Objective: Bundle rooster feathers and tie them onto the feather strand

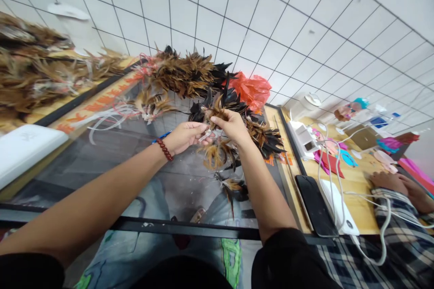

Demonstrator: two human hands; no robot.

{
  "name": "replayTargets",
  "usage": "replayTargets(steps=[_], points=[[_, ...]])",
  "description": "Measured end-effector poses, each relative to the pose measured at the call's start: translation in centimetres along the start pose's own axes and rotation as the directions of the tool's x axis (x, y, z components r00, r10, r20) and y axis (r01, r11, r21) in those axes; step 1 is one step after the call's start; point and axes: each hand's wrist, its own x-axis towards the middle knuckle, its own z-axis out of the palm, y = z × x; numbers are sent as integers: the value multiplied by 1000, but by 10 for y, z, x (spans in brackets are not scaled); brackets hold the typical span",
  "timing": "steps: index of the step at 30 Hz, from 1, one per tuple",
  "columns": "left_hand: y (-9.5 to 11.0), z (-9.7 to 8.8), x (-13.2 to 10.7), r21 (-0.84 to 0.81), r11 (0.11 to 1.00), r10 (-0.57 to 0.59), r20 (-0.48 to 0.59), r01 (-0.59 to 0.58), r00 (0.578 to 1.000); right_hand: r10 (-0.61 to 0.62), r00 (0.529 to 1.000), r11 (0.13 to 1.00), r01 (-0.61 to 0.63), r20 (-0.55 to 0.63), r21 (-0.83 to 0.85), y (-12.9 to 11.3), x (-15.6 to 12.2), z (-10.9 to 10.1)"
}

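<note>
Your two hands meet above the desk (105, 160): the thumb and fingers of your left hand (190, 138) pinch a small pale strip (205, 135), while your right hand (233, 127) grips a brown feather tuft (217, 111) just beside it. Your fingers cover much of both, so you cannot tell whether strip and tuft are joined. Behind your right hand, dark feathers (233, 98) blend with the tuft — its outline is hard to trace — and partly block the red plastic bag (252, 89). A blue object (164, 136) shows only in part behind your left wrist, too little to name. At left, the feather bundles (34, 72) and the white box (30, 151) are cut off by the edge. At right, beyond the black phone (315, 205), a co-worker's hands (389, 182) rest together, one overlapping the other.
</note>
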Motion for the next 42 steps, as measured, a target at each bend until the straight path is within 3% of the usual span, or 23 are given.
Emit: replayTargets(steps=[6,13,20,22,26,30,33,37,39,42], points=[[0,-1,-1,-38,998,-45,37,47,998,-16,1000,1000,17,1,-13,-2,-3,3],[0,-1,1,-104,995,-1,-90,-9,996,-41,937,985,95,-346,142,-19,-3,-13],[-1,0,3,-196,979,24,-163,-56,986,-106,887,952,221,-449,213,-28,-2,-36],[0,0,2,-217,974,35,-168,-72,985,-54,900,939,193,-432,283,-30,-3,-39],[1,-1,2,-227,970,50,-169,-88,984,114,948,925,8,-297,381,-32,-4,-47],[-1,-1,3,-209,974,49,-177,-86,983,134,968,963,-77,-213,259,-26,-5,-50],[-2,-1,4,-189,975,77,-191,-113,979,107,989,992,-99,-100,84,-18,-7,-38],[-8,1,5,-63,986,143,-144,-154,979,54,994,998,-56,91,26,-13,-10,-8],[-11,2,6,76,985,164,-92,-158,982,39,995,999,-38,92,-4,-13,-11,3],[-12,5,5,255,947,208,-29,-194,978,2,999,999,-4,-34,-50,-15,-11,5]])
